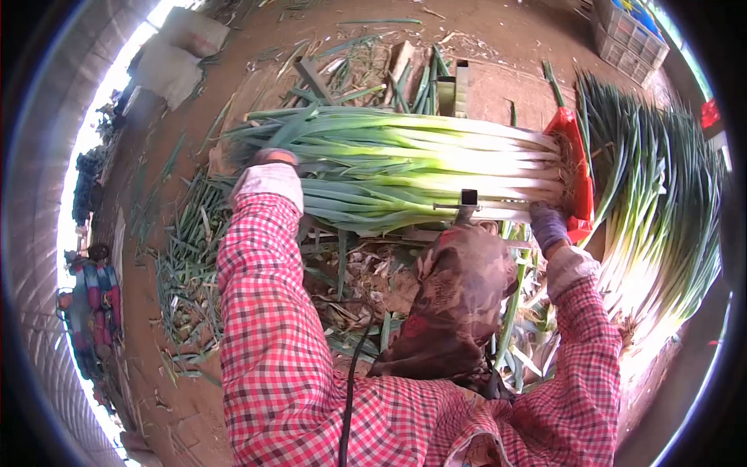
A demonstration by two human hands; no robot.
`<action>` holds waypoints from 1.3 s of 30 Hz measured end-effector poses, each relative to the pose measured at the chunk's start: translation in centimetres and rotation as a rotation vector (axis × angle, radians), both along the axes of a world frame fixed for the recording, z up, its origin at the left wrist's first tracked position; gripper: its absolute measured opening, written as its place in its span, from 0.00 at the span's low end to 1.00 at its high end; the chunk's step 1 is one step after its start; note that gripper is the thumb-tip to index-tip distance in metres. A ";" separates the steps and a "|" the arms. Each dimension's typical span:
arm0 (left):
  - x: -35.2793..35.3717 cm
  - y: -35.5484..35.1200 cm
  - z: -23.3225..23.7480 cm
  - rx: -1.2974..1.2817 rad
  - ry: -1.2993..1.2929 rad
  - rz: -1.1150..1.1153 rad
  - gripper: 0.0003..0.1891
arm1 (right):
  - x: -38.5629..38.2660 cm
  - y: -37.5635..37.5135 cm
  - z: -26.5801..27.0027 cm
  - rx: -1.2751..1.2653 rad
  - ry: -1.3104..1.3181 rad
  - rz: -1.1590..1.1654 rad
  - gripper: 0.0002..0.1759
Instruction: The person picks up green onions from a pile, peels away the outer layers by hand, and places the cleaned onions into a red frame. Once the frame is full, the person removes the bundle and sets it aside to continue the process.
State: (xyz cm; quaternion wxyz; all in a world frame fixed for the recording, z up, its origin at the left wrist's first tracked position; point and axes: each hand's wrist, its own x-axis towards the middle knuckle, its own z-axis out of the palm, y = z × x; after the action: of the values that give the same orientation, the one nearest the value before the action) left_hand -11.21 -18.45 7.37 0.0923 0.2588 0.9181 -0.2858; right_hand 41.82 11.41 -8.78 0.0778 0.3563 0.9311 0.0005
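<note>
- A person in a red checked shirt leans over a thick bundle of green onions (405,167), which lies crosswise in front of them with its green leaves to the left and its white stalks to the right.
- The left hand (268,173), in a pale glove, sits at the leafy end of the bundle. Its fingers are hidden among the leaves, so it is unclear whether the grip is clenched or released.
- The right hand (548,226), in a purple glove, touches the lower edge of the white end. It is also unclear whether this grip is closed on the stalks.
- A red tray (580,167) stands upright against the root ends of the bundle, just beside the right hand.
- A small metal bracket (468,198) sits against the near side of the bundle.
- A second pile of green onions (661,210) lies to the right of the bundle, beyond the red tray.
- Cut leaves (187,265) lie scattered on the dirt floor to the bundle's left and nearer the person.
- Plastic crates (632,35) stand well beyond the bundle's right end.
</note>
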 end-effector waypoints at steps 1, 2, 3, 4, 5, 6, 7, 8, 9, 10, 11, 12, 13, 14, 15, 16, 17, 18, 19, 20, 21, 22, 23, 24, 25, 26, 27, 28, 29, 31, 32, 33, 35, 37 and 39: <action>-0.6 0.3 0.8 0.007 0.043 -0.007 0.21 | 0.0 -0.4 0.2 -0.005 -0.005 0.004 0.11; -1.1 0.9 1.7 0.021 0.081 -0.023 0.21 | 0.0 -0.7 0.5 -0.007 -0.009 0.004 0.11; -1.5 1.8 2.4 0.043 0.111 -0.045 0.21 | 0.0 -0.7 1.0 -0.004 -0.013 0.004 0.11; -1.6 2.6 3.3 0.072 0.138 -0.079 0.21 | 0.3 -0.8 1.0 0.066 0.037 0.061 0.10; -1.1 3.9 4.0 0.099 0.156 -0.114 0.21 | 0.6 -0.9 0.7 0.100 0.017 0.053 0.10; -0.7 5.2 4.5 0.135 0.165 -0.156 0.20 | 0.4 -0.9 0.4 0.135 0.001 0.048 0.10; 0.3 6.7 4.7 0.179 0.157 -0.203 0.20 | 0.2 -1.0 0.2 0.165 -0.014 0.050 0.10; 1.1 8.0 4.6 0.216 0.141 -0.239 0.20 | 0.2 -1.5 0.9 0.159 0.000 0.058 0.12; 1.8 9.1 3.9 0.223 0.113 -0.251 0.21 | 0.2 -1.7 1.8 0.133 -0.016 0.046 0.12; 2.0 9.7 2.7 0.217 0.074 -0.237 0.21 | 0.1 -2.2 3.2 0.104 -0.034 0.039 0.13; 0.0 9.7 0.1 0.167 0.017 -0.180 0.21 | -0.2 -2.3 3.8 0.079 -0.051 0.032 0.13; -1.9 9.7 -2.5 0.114 -0.038 -0.124 0.22 | -0.1 -1.9 2.7 0.054 -0.040 0.031 0.15; -4.6 9.5 -6.9 0.064 -0.098 -0.071 0.23 | -0.2 -2.0 2.7 0.041 -0.029 0.034 0.17; -10.0 9.4 -12.5 0.304 -0.024 0.130 0.20 | -0.1 -2.2 3.3 0.025 -0.018 0.029 0.18; -11.2 8.3 -12.3 0.410 -0.072 0.020 0.19 | 0.1 -2.6 4.1 0.009 -0.012 0.022 0.20; -10.8 7.0 -12.1 0.517 -0.133 -0.089 0.17 | -0.5 -2.6 6.1 -0.199 -0.081 -0.062 0.22; -9.5 6.6 -11.9 0.628 -0.200 -0.202 0.16 | -0.7 -2.5 7.5 -0.276 0.026 -0.061 0.23; -6.9 7.1 -9.7 0.641 -0.177 -0.168 0.14 | -0.7 -2.4 8.7 -0.347 0.139 -0.071 0.24; -4.4 7.4 -8.0 0.653 -0.152 -0.135 0.12 | -0.9 -2.4 9.4 -0.414 0.258 -0.084 0.24; -4.6 7.1 -9.3 0.717 -0.133 -0.176 0.12 | -1.6 -2.6 10.0 -0.340 0.310 -0.059 0.25; -5.8 6.9 -10.4 0.784 -0.115 -0.220 0.11 | -2.5 -2.7 10.3 -0.263 0.361 -0.037 0.25; -6.5 6.9 -10.3 0.730 -0.179 -0.219 0.11 | -3.1 -2.6 10.0 -0.185 0.435 -0.037 0.26; -6.8 6.9 -10.3 0.671 -0.242 -0.212 0.11 | -3.6 -2.4 9.5 -0.109 0.501 -0.031 0.27; -6.8 7.1 -11.0 0.634 -0.198 -0.216 0.12 | -4.2 -1.9 9.4 -0.012 0.460 -0.016 0.28; -7.0 7.6 -11.5 0.601 -0.147 -0.221 0.12 | -5.0 -1.1 9.3 0.087 0.421 0.003 0.28; -7.7 8.3 -11.9 0.566 -0.090 -0.227 0.12 | -5.9 -0.1 8.7 0.107 0.424 -0.007 0.29; -9.5 8.9 -12.9 0.542 -0.077 -0.234 0.13 | -6.8 0.9 8.2 0.127 0.426 -0.014 0.30; -11.8 9.3 -14.3 0.515 -0.064 -0.237 0.14 | -7.7 1.7 8.3 0.092 0.362 -0.054 0.31; -12.2 10.0 -15.0 0.493 -0.059 -0.243 0.14 | -8.5 2.5 7.8 0.082 0.326 -0.091 0.32; -12.4 10.8 -15.5 0.448 -0.058 -0.255 0.16 | -9.0 3.5 7.0 0.025 0.252 -0.156 0.33; -12.0 10.8 -14.9 0.424 -0.063 -0.264 0.16 | -9.1 3.6 6.7 -0.027 0.167 -0.168 0.34; -11.6 10.7 -14.1 0.394 -0.066 -0.279 0.17 | -9.1 3.5 6.3 -0.084 0.086 -0.186 0.36; -10.1 10.0 -13.2 0.324 -0.082 -0.327 0.18 | -8.7 3.3 5.6 -0.163 0.261 -0.171 0.36; -11.8 9.2 -13.7 0.390 -0.108 -0.407 0.18 | -8.4 3.3 5.6 -0.225 0.405 -0.147 0.35; -7.1 9.6 -9.9 0.446 -0.166 -0.492 0.20 | -8.5 3.8 3.6 -0.190 0.423 -0.078 0.35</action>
State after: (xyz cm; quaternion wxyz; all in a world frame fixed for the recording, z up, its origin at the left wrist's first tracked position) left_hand -18.29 -8.80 -2.57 0.0359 0.5087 0.8573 -0.0698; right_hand 33.32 15.24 -5.19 -0.0860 0.3752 0.9080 -0.1651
